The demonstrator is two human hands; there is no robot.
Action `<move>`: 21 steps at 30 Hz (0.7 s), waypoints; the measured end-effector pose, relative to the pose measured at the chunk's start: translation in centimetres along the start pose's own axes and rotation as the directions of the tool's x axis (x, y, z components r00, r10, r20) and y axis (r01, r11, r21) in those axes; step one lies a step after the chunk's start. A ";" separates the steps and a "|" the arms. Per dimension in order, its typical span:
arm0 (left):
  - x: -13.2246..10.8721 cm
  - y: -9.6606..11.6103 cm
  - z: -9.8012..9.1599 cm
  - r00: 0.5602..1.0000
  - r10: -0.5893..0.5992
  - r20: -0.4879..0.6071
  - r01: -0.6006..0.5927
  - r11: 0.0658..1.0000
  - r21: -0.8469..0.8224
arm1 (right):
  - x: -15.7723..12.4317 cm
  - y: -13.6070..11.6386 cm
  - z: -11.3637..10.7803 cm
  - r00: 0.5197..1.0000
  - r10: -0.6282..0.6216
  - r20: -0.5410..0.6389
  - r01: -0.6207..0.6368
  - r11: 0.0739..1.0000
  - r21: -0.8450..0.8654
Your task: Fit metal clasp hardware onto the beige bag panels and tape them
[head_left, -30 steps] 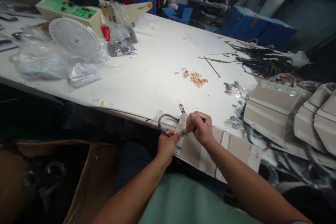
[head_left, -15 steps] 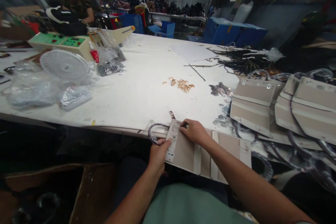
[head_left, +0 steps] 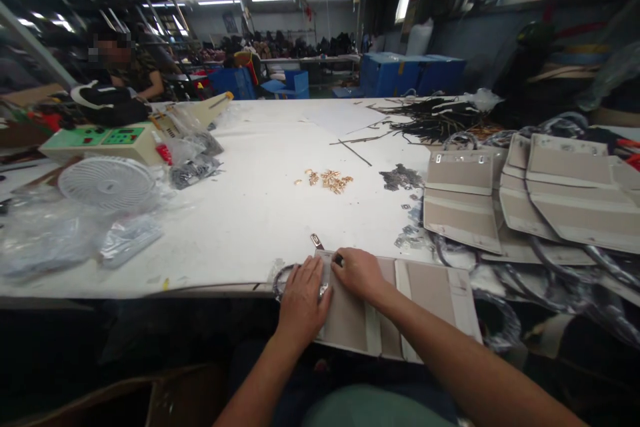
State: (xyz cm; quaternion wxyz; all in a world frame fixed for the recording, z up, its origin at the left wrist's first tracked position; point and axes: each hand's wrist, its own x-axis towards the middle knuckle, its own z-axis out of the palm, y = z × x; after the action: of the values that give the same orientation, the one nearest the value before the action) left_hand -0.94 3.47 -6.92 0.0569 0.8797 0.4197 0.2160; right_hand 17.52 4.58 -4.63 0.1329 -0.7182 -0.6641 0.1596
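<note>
A beige bag panel (head_left: pixel 350 320) with pale strips lies at the table's front edge, partly over the side. Across its left end my left hand (head_left: pixel 304 297) rests flat with the fingers stretched out, covering much of the metal fittings there. My right hand (head_left: pixel 357 273) is closed in a pinch at the panel's upper left part. Something small and dark (head_left: pixel 339 259) shows at its fingertips; its kind is unclear. A plastic-wrapped handle (head_left: pixel 281 280) sticks out left of the panel, partly behind my left hand. Above the panel's top corner a strap tab with a metal piece (head_left: pixel 316 240) protrudes.
Gold-coloured hardware pieces (head_left: pixel 334 181) lie mid-table, with a heap of dark metal plates (head_left: pixel 401 177) to their right. More beige bag panels (head_left: pixel 460 213) are stacked at right. A white fan (head_left: pixel 106 183) and plastic bags (head_left: pixel 131 239) stand left. A person (head_left: pixel 135 73) sits far left.
My left hand has gone from gripping the panel's left edge to lying flat over it. My right hand stays pinched near the top edge. The camera view has tilted up and turned slightly right.
</note>
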 end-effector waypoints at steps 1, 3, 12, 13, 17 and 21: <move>0.3 -0.3 0.5 1.000 -0.005 0.024 0.005 1.000 0.025 | 0.1 -0.2 0.0 1.000 -0.007 -0.010 0.007 1.000 -0.011; 0.6 -1.0 1.1 0.999 -0.024 0.032 0.022 0.998 0.054 | 0.6 -0.6 0.0 1.000 -0.013 -0.017 0.012 0.999 -0.037; 1.5 -2.7 0.5 0.996 -0.018 0.084 0.009 0.994 0.107 | 0.6 -1.5 -0.1 0.999 0.004 -0.046 -0.006 1.000 -0.029; 1.5 -2.7 0.5 0.996 -0.006 0.085 -0.005 0.992 0.123 | 0.5 -1.7 0.0 0.999 0.004 -0.054 -0.005 1.000 -0.024; 1.7 -2.6 0.3 0.997 0.005 0.079 -0.018 0.986 0.168 | 0.6 -2.8 -0.5 1.000 -0.003 -0.022 0.002 0.999 -0.036; 2.1 -2.2 0.1 0.993 0.021 0.117 -0.044 0.981 0.191 | 1.3 -3.7 -1.5 0.999 -0.004 0.036 0.006 0.998 -0.069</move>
State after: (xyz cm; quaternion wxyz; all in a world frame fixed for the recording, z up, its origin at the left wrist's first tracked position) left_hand -1.26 6.50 -6.86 -0.0085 0.8988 0.4203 0.1242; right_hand 14.88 6.23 -1.81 0.0966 -0.7177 -0.6734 0.1491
